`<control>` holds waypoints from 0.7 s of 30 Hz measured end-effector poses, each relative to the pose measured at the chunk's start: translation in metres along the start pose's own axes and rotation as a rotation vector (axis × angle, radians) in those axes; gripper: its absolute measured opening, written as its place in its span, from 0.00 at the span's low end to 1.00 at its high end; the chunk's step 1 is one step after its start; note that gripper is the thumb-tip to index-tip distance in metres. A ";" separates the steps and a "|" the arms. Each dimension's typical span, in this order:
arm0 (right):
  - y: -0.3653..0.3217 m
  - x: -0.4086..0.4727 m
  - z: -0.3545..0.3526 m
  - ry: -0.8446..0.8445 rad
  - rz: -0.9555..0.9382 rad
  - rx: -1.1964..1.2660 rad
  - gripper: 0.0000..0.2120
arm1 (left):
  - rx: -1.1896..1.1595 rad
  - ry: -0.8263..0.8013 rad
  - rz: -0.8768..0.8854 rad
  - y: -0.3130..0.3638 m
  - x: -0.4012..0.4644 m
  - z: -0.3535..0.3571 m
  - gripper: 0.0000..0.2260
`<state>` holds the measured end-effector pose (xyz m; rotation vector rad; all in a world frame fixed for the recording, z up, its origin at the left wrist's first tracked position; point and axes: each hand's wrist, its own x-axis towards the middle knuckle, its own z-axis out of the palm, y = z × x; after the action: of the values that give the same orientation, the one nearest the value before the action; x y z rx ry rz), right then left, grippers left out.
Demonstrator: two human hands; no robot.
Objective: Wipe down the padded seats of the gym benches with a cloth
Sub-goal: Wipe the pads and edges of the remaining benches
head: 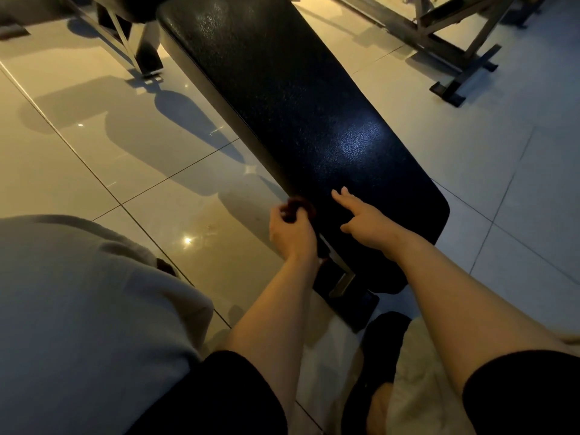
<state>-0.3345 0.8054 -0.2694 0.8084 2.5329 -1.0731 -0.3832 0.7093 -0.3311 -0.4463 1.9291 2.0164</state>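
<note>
1. Directly ahead of you, a long black padded bench [301, 98] runs from your hands up and away toward the top left, its textured surface catching a patch of light near the middle.
2. Your left hand [290, 230] is at the bench's near left edge, fingers curled around a small dark bunched cloth [296, 208]; the cloth is blurred and mostly hidden by your fingers.
3. Your right hand [365, 216] lies on the near end of the pad, fingers straight and slightly spread, pointing up the bench.
4. The two hands are near each other but apart.
5. A metal frame [340, 282] shows under the bench's near end.
6. Glossy pale floor [110, 152] tiles surround the bench.
7. More equipment frames [455, 51] stand at the top right.
</note>
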 end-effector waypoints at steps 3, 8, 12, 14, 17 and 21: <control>0.001 -0.009 -0.006 0.015 0.025 0.000 0.34 | -0.007 -0.009 -0.043 0.009 0.005 0.005 0.07; 0.030 -0.037 -0.010 0.161 0.179 -0.053 0.28 | 0.234 -0.317 -0.142 -0.041 -0.043 0.006 0.09; 0.051 -0.060 -0.010 0.095 0.297 -0.126 0.30 | 0.240 -0.222 -0.158 -0.055 -0.058 0.013 0.09; 0.060 -0.065 -0.006 0.042 0.283 -0.174 0.33 | 0.166 -0.111 -0.113 -0.053 -0.056 0.018 0.08; 0.075 -0.065 0.001 0.013 0.228 -0.252 0.37 | 0.201 -0.057 -0.003 -0.060 -0.065 0.025 0.07; 0.091 -0.061 0.005 0.042 0.177 -0.290 0.37 | 0.303 -0.140 0.073 -0.096 -0.088 0.032 0.08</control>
<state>-0.2319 0.8296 -0.2977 0.9570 2.5139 -0.6210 -0.2628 0.7440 -0.3784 -0.1578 2.1398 1.7030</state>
